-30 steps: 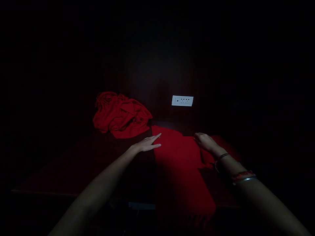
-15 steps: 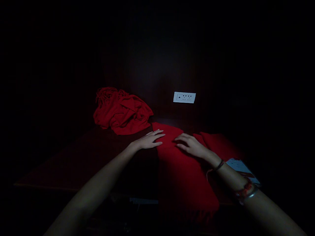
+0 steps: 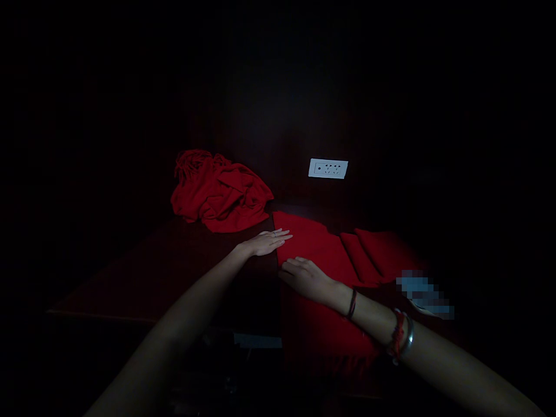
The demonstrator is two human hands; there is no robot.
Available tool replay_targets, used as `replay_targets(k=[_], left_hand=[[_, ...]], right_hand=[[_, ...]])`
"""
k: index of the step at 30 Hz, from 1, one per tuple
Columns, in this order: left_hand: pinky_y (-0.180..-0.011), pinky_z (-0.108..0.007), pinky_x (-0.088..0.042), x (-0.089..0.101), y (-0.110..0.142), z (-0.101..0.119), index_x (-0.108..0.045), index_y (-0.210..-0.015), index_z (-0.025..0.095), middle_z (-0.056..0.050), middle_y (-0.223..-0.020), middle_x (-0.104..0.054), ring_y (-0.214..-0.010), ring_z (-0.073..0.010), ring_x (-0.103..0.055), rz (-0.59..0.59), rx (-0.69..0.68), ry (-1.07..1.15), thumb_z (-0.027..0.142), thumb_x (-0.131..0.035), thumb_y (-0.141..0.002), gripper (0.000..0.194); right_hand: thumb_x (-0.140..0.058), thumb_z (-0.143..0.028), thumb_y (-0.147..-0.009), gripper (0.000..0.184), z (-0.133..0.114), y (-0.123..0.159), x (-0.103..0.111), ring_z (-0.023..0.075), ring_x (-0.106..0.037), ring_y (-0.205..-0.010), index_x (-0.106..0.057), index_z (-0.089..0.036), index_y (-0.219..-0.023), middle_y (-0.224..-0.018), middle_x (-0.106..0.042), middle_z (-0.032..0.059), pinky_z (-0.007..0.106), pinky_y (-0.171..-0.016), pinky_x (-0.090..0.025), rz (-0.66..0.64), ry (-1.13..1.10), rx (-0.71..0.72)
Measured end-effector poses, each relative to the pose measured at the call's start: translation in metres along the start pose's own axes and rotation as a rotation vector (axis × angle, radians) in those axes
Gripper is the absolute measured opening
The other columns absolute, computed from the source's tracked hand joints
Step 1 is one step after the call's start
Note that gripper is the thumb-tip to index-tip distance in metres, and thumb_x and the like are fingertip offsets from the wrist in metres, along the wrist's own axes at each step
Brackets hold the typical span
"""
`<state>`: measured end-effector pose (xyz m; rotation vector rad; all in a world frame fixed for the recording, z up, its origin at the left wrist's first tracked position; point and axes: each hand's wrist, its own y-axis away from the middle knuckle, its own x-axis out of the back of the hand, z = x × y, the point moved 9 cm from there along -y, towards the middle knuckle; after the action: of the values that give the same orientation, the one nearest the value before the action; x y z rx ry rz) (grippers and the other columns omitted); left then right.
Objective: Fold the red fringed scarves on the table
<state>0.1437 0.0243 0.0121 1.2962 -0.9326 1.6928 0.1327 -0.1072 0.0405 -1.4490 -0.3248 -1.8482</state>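
A fringed red scarf lies across the dark table, its fringed end hanging over the front edge. My left hand rests flat on the scarf's left edge, fingers stretched out and a ring on one of them. Nearer to me, my right hand is closed at the same left edge, its fingers curled around the cloth; the thumb is hidden. Bracelets circle the right wrist and forearm. Further right, red cloth lies in flat folds.
A crumpled heap of red fringed cloth sits at the back left of the table. On the dark wall behind is a white power socket. A pale bluish flat item, blurred out, lies at the right. The surroundings are very dark.
My right hand has moved left and toward me, from the middle of the scarf to its left edge, and its fingers have closed. My left hand stays nearly in place.
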Motion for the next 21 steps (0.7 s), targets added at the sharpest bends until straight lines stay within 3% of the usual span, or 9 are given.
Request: replay_targets(k=[8,11,13,15,17,21], left_hand=[[-0.095,-0.038,-0.015,0.0,0.0,-0.003,-0.021,-0.126,0.03,0.003,-0.134,-0.016,-0.121,-0.0171,-0.011,-0.005,0.038,-0.009,0.038,-0.013,-0.086,0.042],[-0.096,-0.039,-0.012,0.011,0.003,0.009,-0.026,-0.124,0.028,0.002,-0.135,-0.014,-0.122,-0.0165,-0.009,0.089,0.052,-0.065,0.04,-0.015,-0.085,0.042],[-0.097,-0.036,-0.011,0.015,0.003,0.022,-0.025,-0.125,0.026,0.001,-0.135,-0.012,-0.122,-0.0153,-0.008,0.13,0.035,-0.082,0.044,-0.015,-0.084,0.045],[-0.097,-0.035,-0.01,0.008,0.0,0.032,-0.019,-0.127,0.024,-0.001,-0.135,-0.011,-0.122,-0.0162,-0.006,0.075,0.042,-0.06,0.05,-0.015,-0.082,0.052],[-0.097,-0.038,-0.009,-0.004,-0.004,0.034,-0.013,-0.129,0.022,-0.003,-0.135,-0.009,-0.122,-0.0192,-0.004,-0.029,0.08,-0.035,0.056,-0.016,-0.079,0.06],[-0.096,-0.042,-0.008,-0.013,-0.007,0.022,-0.009,-0.129,0.023,-0.004,-0.135,-0.003,-0.122,-0.0222,0.0,-0.123,0.139,-0.011,0.064,-0.02,-0.073,0.071]], right_hand=[[-0.03,-0.021,-0.084,0.027,-0.001,0.015,0.013,0.0111,-0.047,-0.079,-0.052,-0.02,-0.1,-0.084,-0.054,0.003,0.023,-0.073,-0.037,0.027,-0.294,0.041],[-0.029,-0.024,-0.085,0.029,0.021,0.023,0.024,0.0106,-0.046,-0.088,-0.047,-0.02,-0.107,-0.094,-0.054,0.0033,0.024,-0.082,-0.035,0.078,-0.383,-0.041],[-0.029,-0.029,-0.084,0.032,0.054,0.032,0.024,0.0124,-0.044,-0.096,-0.044,-0.019,-0.111,-0.103,-0.052,0.0051,0.028,-0.087,-0.031,0.137,-0.353,-0.203],[-0.029,-0.036,-0.083,0.039,0.091,0.047,0.013,0.0163,-0.039,-0.104,-0.041,-0.018,-0.115,-0.112,-0.046,0.0083,0.034,-0.089,-0.029,0.145,-0.279,-0.408],[-0.029,-0.046,-0.08,0.049,0.122,0.064,-0.011,0.0217,-0.031,-0.112,-0.035,-0.018,-0.12,-0.122,-0.037,0.011,0.042,-0.091,-0.025,0.034,-0.225,-0.583],[-0.016,-0.056,-0.078,0.058,0.147,0.085,-0.059,0.0242,-0.018,-0.119,-0.023,-0.024,-0.126,-0.132,-0.022,0.0065,0.05,-0.092,-0.016,-0.246,-0.286,-0.69]])
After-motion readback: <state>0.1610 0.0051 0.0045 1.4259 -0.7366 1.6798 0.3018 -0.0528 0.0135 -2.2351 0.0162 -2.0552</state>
